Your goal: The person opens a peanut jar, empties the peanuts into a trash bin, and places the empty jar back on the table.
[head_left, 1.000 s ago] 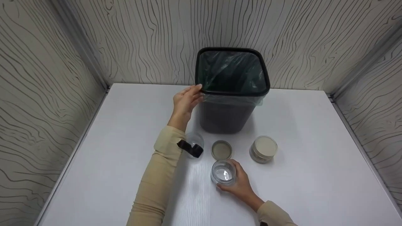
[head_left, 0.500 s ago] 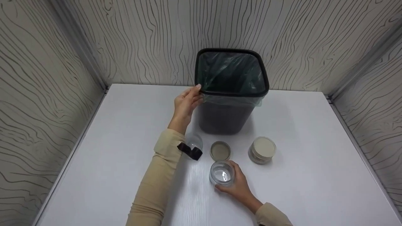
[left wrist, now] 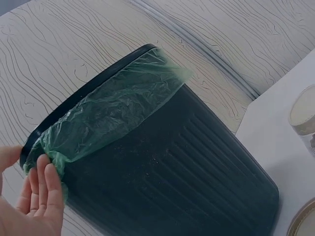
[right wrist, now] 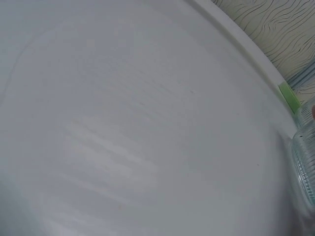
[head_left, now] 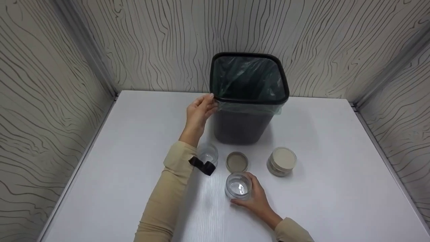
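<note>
My left hand [head_left: 200,111] is at the front left corner of a dark trash can [left wrist: 162,172]. Its thumb meets the black rim [head_left: 250,101], and the fingers lie below it against the folded-over green bag liner [left wrist: 113,108]. My right hand [head_left: 257,198] holds an open, clear glass jar [head_left: 238,190] by its right side, low over the white table. Just beyond that jar lies a round beige lid [head_left: 237,162]. Behind my left sleeve stands a second glass jar [head_left: 209,153], partly hidden by the black wrist strap.
To the right of the lid stands a jar with its beige lid on [head_left: 282,161]. Wood-patterned panels [head_left: 161,43] enclose the white table [head_left: 141,134] at the back and sides. The can stands near the back edge.
My left thumb has drawn back slightly from over the rim toward its outer edge. My right hand keeps the glass jar in the same spot. The view shifts a little.
</note>
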Available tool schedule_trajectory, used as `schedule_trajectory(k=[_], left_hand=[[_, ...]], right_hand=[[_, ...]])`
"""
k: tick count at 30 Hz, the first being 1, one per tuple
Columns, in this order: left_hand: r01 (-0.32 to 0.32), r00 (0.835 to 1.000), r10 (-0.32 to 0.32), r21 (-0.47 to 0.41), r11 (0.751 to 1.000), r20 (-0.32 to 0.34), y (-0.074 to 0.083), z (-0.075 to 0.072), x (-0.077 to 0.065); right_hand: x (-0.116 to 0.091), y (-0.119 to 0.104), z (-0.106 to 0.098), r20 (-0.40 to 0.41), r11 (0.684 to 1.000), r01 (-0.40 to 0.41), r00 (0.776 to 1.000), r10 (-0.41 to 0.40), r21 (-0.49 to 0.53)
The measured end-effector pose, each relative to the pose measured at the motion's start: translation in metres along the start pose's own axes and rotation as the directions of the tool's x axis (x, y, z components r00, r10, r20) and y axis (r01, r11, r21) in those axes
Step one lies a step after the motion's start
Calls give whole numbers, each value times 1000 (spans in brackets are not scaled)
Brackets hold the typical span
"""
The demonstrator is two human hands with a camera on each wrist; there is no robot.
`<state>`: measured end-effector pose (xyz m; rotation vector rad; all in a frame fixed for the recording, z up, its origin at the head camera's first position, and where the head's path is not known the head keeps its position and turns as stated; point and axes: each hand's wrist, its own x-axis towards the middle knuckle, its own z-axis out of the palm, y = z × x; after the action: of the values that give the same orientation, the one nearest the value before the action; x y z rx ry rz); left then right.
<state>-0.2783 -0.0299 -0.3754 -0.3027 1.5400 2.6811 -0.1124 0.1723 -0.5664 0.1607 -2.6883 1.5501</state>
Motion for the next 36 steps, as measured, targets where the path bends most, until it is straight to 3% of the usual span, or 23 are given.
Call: schedule_trajectory(k=[12,20,25,31,36], left_hand=[[9,1000,-9,55,998,-2,-12,-4,-11],[25,1000,-25,78,997,-2,-24,-13,-17],[33,999,-32,75,997,-11,-31,-17,-22],[41,999,-40,65,997,-18,-40,-20,-26],[34,999,-34,71,997,2,-50,-22,-30]], right_hand=[[-2,2,-5,34,1000,-15,999,15,-10],[-3,0,-11,53,996,-80,996,78,39],[-3,1,-13,7,999,-23,1000,23,37],[0,5,-15,-48,991,80,996,-75,111],[2,5,-19,-55,992,41,998,-35,122]])
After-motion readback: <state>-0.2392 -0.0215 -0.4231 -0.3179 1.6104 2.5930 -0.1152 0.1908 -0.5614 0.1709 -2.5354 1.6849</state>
